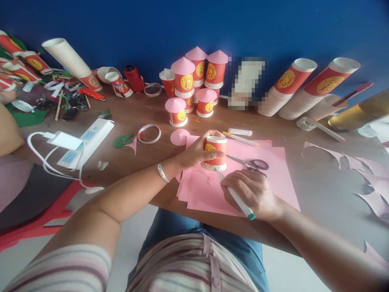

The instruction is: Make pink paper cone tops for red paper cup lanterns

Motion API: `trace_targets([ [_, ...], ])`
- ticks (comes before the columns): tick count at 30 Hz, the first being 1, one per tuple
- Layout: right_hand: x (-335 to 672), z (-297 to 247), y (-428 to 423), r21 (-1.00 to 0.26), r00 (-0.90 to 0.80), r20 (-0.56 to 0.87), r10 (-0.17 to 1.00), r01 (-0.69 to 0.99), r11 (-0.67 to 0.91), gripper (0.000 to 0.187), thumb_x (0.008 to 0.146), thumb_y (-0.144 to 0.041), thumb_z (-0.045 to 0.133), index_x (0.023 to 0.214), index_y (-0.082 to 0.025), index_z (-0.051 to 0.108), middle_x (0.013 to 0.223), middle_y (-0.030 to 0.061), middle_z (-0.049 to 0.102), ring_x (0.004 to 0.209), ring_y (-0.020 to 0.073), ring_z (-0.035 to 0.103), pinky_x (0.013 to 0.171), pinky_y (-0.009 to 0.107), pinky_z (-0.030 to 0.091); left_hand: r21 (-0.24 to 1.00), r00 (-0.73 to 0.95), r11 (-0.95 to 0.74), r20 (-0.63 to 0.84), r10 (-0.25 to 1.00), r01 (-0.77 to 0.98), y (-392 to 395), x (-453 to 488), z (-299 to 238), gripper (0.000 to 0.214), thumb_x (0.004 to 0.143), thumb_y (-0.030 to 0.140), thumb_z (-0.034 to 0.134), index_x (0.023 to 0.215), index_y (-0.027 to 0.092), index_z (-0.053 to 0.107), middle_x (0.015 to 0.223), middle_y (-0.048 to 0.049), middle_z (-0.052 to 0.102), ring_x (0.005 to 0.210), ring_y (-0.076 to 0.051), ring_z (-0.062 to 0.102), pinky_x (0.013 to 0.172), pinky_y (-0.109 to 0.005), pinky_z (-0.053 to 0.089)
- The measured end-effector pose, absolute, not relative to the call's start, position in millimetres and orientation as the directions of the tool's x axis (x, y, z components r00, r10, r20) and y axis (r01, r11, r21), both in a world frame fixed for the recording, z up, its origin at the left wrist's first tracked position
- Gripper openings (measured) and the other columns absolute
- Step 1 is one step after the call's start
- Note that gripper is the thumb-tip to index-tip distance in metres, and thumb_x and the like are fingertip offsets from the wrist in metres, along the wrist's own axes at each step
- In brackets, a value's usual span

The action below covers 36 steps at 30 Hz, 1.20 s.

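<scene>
My left hand point(199, 151) is wrapped round a red paper cup point(215, 147) with a yellow emblem, which stands rim up over the pink paper. Small coloured marks show on the cup's white lower band. In my right hand point(251, 192) is a white marker with a green end point(238, 200), its tip at or close to that band. Beneath both hands lies a stack of pink paper point(273, 178). Scissors point(257, 164) rest on the sheets just right of the cup. An orange-ended marker point(241, 139) and a white tube point(240, 132) lie behind it.
Cups with pink cone tops point(184, 77) stand at the back. Leaning cup stacks point(294, 81) are at the right, near a clear tape roll point(306, 123) and pink paper scraps point(373, 186). At the left are a power strip point(88, 142) with cables, a tape ring point(149, 134) and clutter.
</scene>
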State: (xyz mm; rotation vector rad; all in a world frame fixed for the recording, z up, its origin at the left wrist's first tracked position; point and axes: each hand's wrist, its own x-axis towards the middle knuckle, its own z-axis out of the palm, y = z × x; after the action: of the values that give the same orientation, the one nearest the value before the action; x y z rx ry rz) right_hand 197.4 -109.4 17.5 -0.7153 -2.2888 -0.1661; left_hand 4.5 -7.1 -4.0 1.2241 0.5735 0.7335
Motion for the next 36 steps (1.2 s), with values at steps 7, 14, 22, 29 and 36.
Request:
trace_targets([
  [7,199,17,-110,-0.11,-0.568,0.712,0.413,0.491,0.864,0.023,0.082,0.003,0.063,0.096,-0.015,0.059,0.07,0.0001,0.063,0.058,0.013,0.059,0.052,0.028,0.048,0.965,0.637,0.164,0.004,0.771,-0.205,-5,4,-8,0.057,0.074,0.038,0.087,0.118,0.023,0.053,0.104,-0.0036,0.059,0.086,-0.015,0.059,0.074,-0.029,0.05],
  [14,199,18,-109,-0.079,-0.557,0.731,0.394,0.505,0.86,0.017,0.088,-0.003,0.062,0.097,-0.017,0.06,0.072,0.0,0.065,0.062,0.0129,0.063,0.052,0.026,0.05,0.913,0.596,0.268,-0.034,0.802,-0.308,-2,3,-4,0.058,0.071,0.032,0.087,0.118,0.022,0.055,0.105,-0.0037,0.061,0.091,-0.017,0.061,0.078,-0.031,0.05],
  [22,200,16,-108,-0.084,-0.561,0.724,0.4,0.505,0.859,0.018,0.088,-0.002,0.063,0.1,-0.016,0.06,0.073,0.0007,0.065,0.062,0.013,0.062,0.055,0.026,0.05,0.862,0.622,0.341,-0.038,0.782,-0.376,-4,2,4,0.048,0.072,0.027,0.082,0.113,0.02,0.058,0.113,-0.0089,0.064,0.099,-0.022,0.063,0.08,-0.033,0.05],
  [29,199,13,-108,-0.089,-0.568,0.719,0.4,0.496,0.864,0.017,0.089,-0.003,0.062,0.1,-0.015,0.061,0.074,0.0012,0.065,0.064,0.0133,0.062,0.055,0.026,0.049,0.892,0.618,0.33,-0.076,0.783,-0.309,-2,4,-3,0.058,0.065,0.035,0.092,0.111,0.02,0.06,0.097,-0.003,0.061,0.085,-0.016,0.06,0.075,-0.03,0.049],
  [36,200,15,-109,-0.081,-0.561,0.731,0.389,0.495,0.865,0.017,0.088,-0.003,0.062,0.099,-0.015,0.06,0.073,0.0008,0.064,0.063,0.0132,0.062,0.055,0.026,0.049,0.877,0.619,0.357,-0.091,0.78,-0.321,-1,1,4,0.06,0.07,0.03,0.088,0.123,0.021,0.063,0.112,-0.0077,0.067,0.097,-0.021,0.064,0.083,-0.034,0.051],
])
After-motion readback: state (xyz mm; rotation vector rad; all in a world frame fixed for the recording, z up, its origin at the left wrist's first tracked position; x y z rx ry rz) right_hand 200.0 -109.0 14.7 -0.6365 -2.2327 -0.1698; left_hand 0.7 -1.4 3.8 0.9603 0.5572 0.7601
